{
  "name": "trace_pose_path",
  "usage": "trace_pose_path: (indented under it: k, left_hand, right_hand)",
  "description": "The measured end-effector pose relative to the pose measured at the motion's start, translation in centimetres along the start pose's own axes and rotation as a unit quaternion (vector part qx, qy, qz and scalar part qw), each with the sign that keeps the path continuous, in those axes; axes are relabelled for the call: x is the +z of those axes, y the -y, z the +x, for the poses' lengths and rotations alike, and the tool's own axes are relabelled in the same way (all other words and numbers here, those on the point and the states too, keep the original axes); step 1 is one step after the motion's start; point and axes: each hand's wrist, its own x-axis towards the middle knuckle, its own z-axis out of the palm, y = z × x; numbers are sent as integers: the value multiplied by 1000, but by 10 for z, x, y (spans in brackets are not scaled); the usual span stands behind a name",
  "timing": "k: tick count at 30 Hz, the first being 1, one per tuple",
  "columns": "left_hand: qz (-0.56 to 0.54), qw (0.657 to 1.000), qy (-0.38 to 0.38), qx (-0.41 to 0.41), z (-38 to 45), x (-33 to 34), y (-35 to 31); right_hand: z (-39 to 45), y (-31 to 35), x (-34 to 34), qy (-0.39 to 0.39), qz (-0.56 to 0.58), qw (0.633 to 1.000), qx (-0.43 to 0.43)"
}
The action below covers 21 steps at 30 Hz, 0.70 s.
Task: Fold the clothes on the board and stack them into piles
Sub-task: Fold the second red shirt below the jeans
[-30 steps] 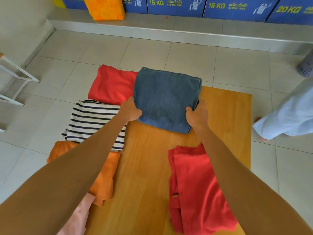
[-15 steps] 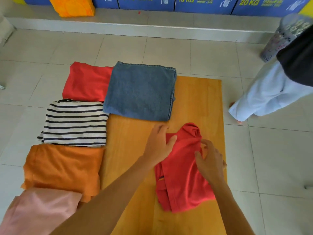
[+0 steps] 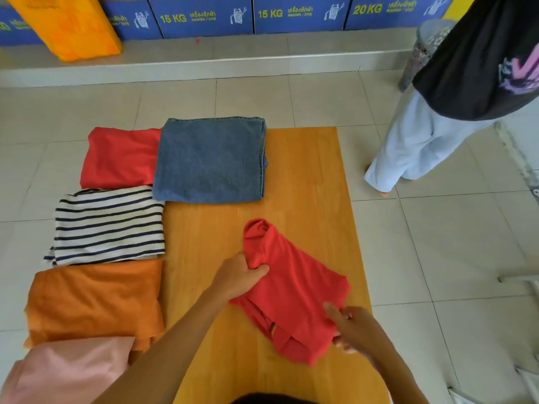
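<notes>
Left hand (image 3: pixel 237 277) pinches the red shirt (image 3: pixel 291 290); right hand (image 3: pixel 354 330) appears clamped on its near corner, mid-board (image 3: pixel 306 170). Jeans (image 3: pixel 210 161) and four garments lie folded beside it; this one remains.

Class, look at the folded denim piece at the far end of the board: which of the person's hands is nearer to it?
Left. The left hand grips the red garment's edge, nearer the denim piece; the right hand pinches its nearest corner, farther back.
</notes>
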Motion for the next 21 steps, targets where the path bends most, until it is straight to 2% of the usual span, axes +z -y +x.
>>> trace_pose_path:
  k: [3, 6, 11, 15, 21]
  left_hand:
    - [-41, 998, 6, -36, -14, 1, 16]
    - [-88, 994, -5, -66, -28, -1, 32]
    - [-183, 976, -38, -109, -38, -26, 61]
    - [-257, 956, -107, -92, -37, -76, 74]
    - [-181, 946, -261, -72, -6, -138, 82]
  right_hand:
    - [0, 14, 14, -68, -54, 995, -41]
    - [2, 35, 26, -105, -21, 991, -78]
    - [9, 77, 49, -46, 76, 987, -137]
    - [14, 127, 72, -7, 109, 971, -213]
    - [34, 209, 100, -68, 99, 957, -264]
